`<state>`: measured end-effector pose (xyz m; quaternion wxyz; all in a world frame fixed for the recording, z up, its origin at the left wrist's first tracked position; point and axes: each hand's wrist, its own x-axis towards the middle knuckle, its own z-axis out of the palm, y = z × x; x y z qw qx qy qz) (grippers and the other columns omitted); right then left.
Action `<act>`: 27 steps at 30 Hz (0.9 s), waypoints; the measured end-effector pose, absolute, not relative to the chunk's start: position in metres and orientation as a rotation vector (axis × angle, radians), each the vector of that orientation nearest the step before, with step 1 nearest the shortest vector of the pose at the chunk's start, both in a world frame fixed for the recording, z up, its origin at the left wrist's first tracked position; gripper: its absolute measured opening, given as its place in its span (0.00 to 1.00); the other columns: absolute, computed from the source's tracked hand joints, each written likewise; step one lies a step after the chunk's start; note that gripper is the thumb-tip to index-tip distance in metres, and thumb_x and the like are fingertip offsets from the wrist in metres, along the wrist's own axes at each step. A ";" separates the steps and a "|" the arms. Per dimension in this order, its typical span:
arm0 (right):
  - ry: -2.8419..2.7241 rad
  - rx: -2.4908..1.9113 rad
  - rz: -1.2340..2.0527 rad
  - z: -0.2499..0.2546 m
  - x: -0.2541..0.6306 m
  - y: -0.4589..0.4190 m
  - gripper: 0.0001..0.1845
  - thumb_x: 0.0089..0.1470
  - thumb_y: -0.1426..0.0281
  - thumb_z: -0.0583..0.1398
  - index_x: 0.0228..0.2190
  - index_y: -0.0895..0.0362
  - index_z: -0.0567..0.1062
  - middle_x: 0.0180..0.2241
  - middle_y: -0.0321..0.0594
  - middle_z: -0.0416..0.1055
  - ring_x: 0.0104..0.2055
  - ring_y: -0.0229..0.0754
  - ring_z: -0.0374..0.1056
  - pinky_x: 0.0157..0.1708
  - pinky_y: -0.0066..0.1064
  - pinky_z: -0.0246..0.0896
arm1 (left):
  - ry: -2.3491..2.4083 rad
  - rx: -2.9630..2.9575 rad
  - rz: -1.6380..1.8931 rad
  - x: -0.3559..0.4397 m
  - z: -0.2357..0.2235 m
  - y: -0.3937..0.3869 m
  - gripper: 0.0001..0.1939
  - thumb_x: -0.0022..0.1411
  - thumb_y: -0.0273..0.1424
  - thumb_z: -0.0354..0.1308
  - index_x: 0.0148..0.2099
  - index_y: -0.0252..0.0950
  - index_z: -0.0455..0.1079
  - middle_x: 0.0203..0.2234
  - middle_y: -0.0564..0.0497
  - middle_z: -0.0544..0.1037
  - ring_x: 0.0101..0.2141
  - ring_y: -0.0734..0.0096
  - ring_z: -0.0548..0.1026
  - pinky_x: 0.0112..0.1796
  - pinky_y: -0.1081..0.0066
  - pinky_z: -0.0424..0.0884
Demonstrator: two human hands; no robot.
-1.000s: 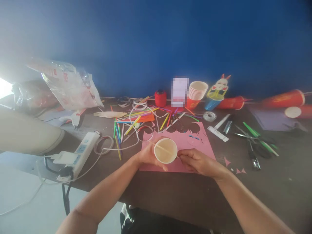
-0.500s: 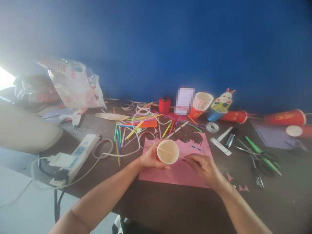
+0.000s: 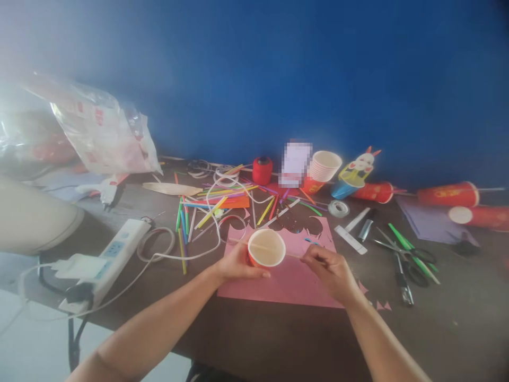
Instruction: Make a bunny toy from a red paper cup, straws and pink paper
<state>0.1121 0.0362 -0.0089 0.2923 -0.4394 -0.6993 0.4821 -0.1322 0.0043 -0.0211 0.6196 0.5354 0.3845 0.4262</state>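
My left hand [image 3: 238,263] is wrapped round a red paper cup [image 3: 270,257], its white open mouth tilted toward me. A thin pale stick [image 3: 293,257] runs crosswise through the cup and pokes out on both sides. Its right end is pinched between the fingers of my right hand [image 3: 329,269]. Under both hands lies a pink sheet of paper [image 3: 274,294] with rounded cut-outs along its far edge.
Colored straws [image 3: 217,212] and a white cable [image 3: 194,256] lie behind and left. A power strip [image 3: 115,254] and glue gun [image 3: 107,190] are at left. Right are scissors [image 3: 397,249], a utility knife [image 3: 404,286], tape [image 3: 339,208] and stacked cups [image 3: 324,168].
The whole scene has shifted a little to the left in view. Both hands keep their hold, and the stick still crosses the cup.
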 end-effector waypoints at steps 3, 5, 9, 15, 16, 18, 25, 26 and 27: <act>-1.882 -1.151 1.361 -0.012 0.113 0.035 0.20 0.58 0.59 0.52 0.23 0.58 0.73 0.17 0.32 0.55 0.21 0.33 0.53 0.22 0.27 0.49 | 0.889 1.247 0.923 -0.131 -0.020 0.004 0.40 0.40 0.33 0.70 0.55 0.32 0.61 0.37 0.42 0.76 0.44 0.53 0.73 0.47 0.58 0.68; -1.848 -1.144 1.373 -0.010 0.111 0.033 0.17 0.56 0.58 0.54 0.29 0.58 0.74 0.18 0.32 0.57 0.21 0.34 0.54 0.22 0.27 0.50 | 0.908 1.262 0.919 -0.129 -0.022 0.005 0.40 0.38 0.34 0.71 0.55 0.32 0.62 0.39 0.41 0.76 0.45 0.52 0.73 0.47 0.56 0.67; -1.794 -1.176 1.303 -0.001 0.106 0.032 0.12 0.50 0.62 0.61 0.33 0.57 0.73 0.22 0.33 0.63 0.24 0.35 0.59 0.25 0.27 0.55 | 0.958 1.284 0.949 -0.129 -0.022 0.005 0.44 0.35 0.35 0.72 0.55 0.31 0.61 0.42 0.39 0.75 0.45 0.51 0.72 0.46 0.57 0.68; -1.880 -1.190 1.250 0.006 0.105 0.035 0.18 0.57 0.62 0.53 0.22 0.59 0.73 0.18 0.33 0.61 0.22 0.34 0.57 0.24 0.26 0.54 | 1.099 1.381 0.850 -0.135 -0.020 0.005 0.28 0.40 0.37 0.68 0.44 0.30 0.70 0.33 0.41 0.78 0.37 0.55 0.76 0.41 0.59 0.72; -1.866 -1.181 1.234 0.005 0.105 0.035 0.16 0.56 0.62 0.54 0.24 0.59 0.72 0.19 0.33 0.61 0.22 0.34 0.57 0.24 0.26 0.54 | 1.122 1.400 0.871 -0.136 -0.019 0.005 0.29 0.40 0.37 0.68 0.44 0.30 0.70 0.34 0.41 0.79 0.38 0.55 0.76 0.42 0.58 0.72; -1.826 -1.146 1.196 0.005 0.106 0.034 0.12 0.52 0.62 0.59 0.32 0.58 0.72 0.22 0.33 0.63 0.23 0.34 0.58 0.25 0.26 0.55 | 1.177 1.417 0.933 -0.135 -0.017 0.007 0.33 0.37 0.37 0.69 0.47 0.31 0.68 0.39 0.39 0.78 0.40 0.53 0.75 0.43 0.57 0.71; -1.799 -1.022 1.174 0.005 0.109 0.040 0.14 0.56 0.63 0.54 0.23 0.58 0.71 0.23 0.36 0.67 0.28 0.36 0.64 0.30 0.28 0.59 | 1.289 1.452 0.971 -0.127 -0.008 0.010 0.40 0.36 0.39 0.70 0.53 0.32 0.65 0.36 0.40 0.79 0.38 0.51 0.77 0.41 0.56 0.73; -1.803 -1.012 1.192 0.005 0.109 0.041 0.16 0.57 0.63 0.54 0.22 0.58 0.71 0.23 0.36 0.67 0.28 0.36 0.64 0.30 0.28 0.59 | 1.291 1.457 0.975 -0.127 -0.007 0.010 0.41 0.36 0.39 0.70 0.53 0.33 0.64 0.37 0.40 0.79 0.39 0.51 0.77 0.41 0.56 0.74; -1.797 -1.009 1.201 0.005 0.110 0.041 0.15 0.56 0.63 0.54 0.23 0.58 0.71 0.23 0.36 0.67 0.28 0.36 0.64 0.30 0.28 0.59 | 1.292 1.459 0.981 -0.127 -0.008 0.010 0.41 0.35 0.39 0.70 0.53 0.33 0.64 0.38 0.41 0.79 0.40 0.50 0.77 0.41 0.57 0.74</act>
